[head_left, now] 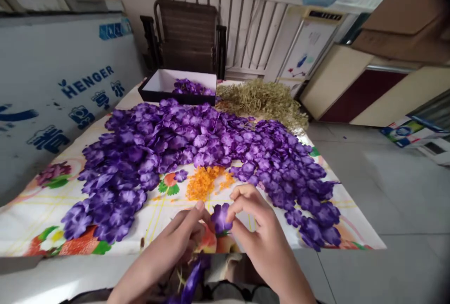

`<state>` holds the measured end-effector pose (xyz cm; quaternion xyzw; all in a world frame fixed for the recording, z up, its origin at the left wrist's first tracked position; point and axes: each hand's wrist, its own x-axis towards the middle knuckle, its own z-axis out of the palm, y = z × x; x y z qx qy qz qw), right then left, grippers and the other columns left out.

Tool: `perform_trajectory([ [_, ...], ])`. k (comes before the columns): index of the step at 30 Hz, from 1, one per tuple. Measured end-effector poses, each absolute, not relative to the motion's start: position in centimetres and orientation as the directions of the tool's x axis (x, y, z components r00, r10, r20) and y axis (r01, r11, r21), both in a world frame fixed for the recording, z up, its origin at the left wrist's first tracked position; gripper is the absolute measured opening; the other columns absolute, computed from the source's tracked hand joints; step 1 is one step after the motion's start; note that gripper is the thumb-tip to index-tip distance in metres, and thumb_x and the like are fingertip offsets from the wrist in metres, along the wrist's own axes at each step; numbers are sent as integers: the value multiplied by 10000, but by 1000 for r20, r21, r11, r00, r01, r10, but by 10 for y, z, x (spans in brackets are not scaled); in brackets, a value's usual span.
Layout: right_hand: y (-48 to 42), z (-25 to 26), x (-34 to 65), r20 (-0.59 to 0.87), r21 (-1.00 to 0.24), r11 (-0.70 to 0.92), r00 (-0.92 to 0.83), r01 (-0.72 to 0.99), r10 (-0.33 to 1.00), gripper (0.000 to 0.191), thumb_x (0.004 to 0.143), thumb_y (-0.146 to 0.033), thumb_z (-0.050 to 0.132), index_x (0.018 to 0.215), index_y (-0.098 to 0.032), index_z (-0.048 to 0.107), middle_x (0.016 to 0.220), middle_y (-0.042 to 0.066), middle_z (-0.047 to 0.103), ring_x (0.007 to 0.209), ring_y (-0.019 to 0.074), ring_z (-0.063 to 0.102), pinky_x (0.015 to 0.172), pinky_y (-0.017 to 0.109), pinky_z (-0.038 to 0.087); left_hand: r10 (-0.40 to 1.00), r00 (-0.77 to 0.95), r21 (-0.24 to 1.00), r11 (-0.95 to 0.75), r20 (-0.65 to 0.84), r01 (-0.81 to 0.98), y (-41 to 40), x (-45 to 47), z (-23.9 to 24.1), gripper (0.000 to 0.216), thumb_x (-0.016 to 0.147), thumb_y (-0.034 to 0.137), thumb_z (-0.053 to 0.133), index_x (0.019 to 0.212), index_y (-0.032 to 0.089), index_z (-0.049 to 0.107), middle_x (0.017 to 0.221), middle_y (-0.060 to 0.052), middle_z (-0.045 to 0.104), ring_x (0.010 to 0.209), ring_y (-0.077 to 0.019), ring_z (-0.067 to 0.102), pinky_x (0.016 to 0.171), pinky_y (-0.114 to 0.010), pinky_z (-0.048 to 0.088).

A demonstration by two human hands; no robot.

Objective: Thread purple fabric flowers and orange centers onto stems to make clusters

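Note:
Over the near edge of the table, my right hand (255, 222) has its thumb and index finger closed at the right edge of a single purple flower (221, 218). Facing it, my left hand (186, 231) is closed with curled fingers, its thumb and index finger pressed together; what they hold is hidden. A small heap of orange flower bits (203, 183) lies just beyond both hands. Purple petals with a greenish stem (191, 281) show below the left hand, under the table edge; whether that hand holds them I cannot tell.
A wide arc of purple flowers (168, 135) covers the patterned tablecloth (158, 222). Behind it stand a black-and-white box (158, 81) with purple flowers and a pile of green stems (262, 100). Beyond are a chair (186, 36), a large carton (70, 79) and a cabinet (365, 88).

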<state>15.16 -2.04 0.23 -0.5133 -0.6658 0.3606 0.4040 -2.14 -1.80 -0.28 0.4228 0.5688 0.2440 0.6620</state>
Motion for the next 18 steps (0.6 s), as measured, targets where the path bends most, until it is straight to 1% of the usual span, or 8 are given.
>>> perform_trajectory([
  [2, -20, 2, 155, 168, -920, 223, -187, 323, 968, 236, 767, 17, 504, 681, -198, 549, 897, 10, 497, 939, 159, 543, 850, 265, 392, 813, 308, 869, 444, -493, 219, -18, -20, -1, 443, 845, 574, 471, 648, 178, 504, 532, 76, 348, 454, -83, 291, 431, -202, 270],
  [4, -16, -5, 153, 130, -937, 186, -198, 296, 971, 242, 762, 25, 479, 696, -199, 539, 848, 3, 506, 875, 153, 542, 807, 265, 393, 815, 365, 889, 375, -451, 262, -15, -22, -1, 396, 852, 539, 493, 692, 178, 514, 555, 73, 375, 464, -82, 300, 421, -196, 253],
  [8, -9, -15, 144, 90, -960, 123, -142, 251, 986, 243, 769, 19, 456, 707, -204, 530, 746, -17, 539, 747, 143, 536, 689, 252, 394, 852, 291, 884, 345, -436, 316, -9, -24, -5, 383, 894, 514, 420, 686, 194, 453, 528, 93, 293, 453, -79, 241, 406, -189, 200],
  [10, -9, -15, 142, 58, -975, 93, -174, 203, 983, 241, 760, 15, 455, 695, -207, 524, 740, -20, 553, 736, 141, 546, 672, 245, 402, 874, 253, 885, 326, -416, 331, -8, -23, -5, 393, 907, 512, 389, 695, 189, 465, 547, 84, 314, 472, -83, 273, 422, -188, 232],
  [13, -9, -18, 140, -1, -988, 35, -234, 148, 972, 196, 793, -41, 471, 725, -216, 528, 774, -18, 570, 761, 142, 570, 673, 234, 426, 872, 299, 902, 293, -388, 318, -8, -20, -3, 336, 892, 460, 450, 709, 181, 482, 576, 74, 360, 502, -84, 313, 451, -190, 261],
  [16, -5, -31, 135, -116, -925, -59, -131, 376, 985, 171, 856, -115, 460, 967, -221, 535, 800, -8, 578, 688, 143, 579, 616, 239, 430, 885, 271, 912, 305, -377, 273, -6, -19, -5, 293, 886, 424, 470, 714, 187, 455, 551, 93, 310, 466, -74, 250, 426, -201, 202],
  [17, -4, -38, 132, -165, -860, -92, -104, 502, 981, 213, 848, -115, 477, 1029, -215, 527, 773, -8, 580, 643, 149, 573, 594, 249, 417, 905, 225, 916, 301, -362, 265, -5, -18, -6, 295, 889, 423, 466, 708, 191, 439, 552, 95, 295, 466, -74, 240, 425, -205, 190],
  [18, -2, -46, 129, -207, -808, -112, -101, 579, 973, 227, 812, -104, 523, 1015, -205, 546, 716, -10, 580, 597, 162, 563, 567, 263, 391, 924, 175, 921, 289, -339, 262, -4, -17, -9, 299, 891, 419, 465, 698, 195, 423, 561, 93, 287, 476, -76, 247, 432, -208, 192],
])
